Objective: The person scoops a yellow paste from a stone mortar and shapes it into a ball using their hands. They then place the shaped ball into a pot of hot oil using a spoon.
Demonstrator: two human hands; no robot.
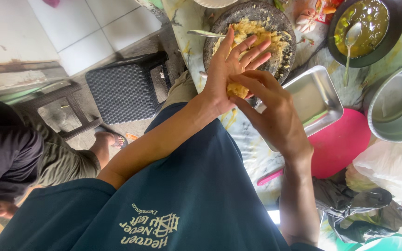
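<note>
Head view: a yellow mash lump (237, 89) sits pressed between the flat, open left hand (229, 74) and the cupped right hand (268, 109) grasping it. Both hover just before the stone mortar (219, 28).

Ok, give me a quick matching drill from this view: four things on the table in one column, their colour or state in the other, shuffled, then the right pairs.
Things:
1. stone mortar
2. metal tray
3. round board
4. dark bowl

States:
A. pink, partly under the tray
B. holds green sauce and a spoon
C. shiny, nothing in it
D. holds yellow mash

Pairs: 1-D, 2-C, 3-A, 4-B
</note>
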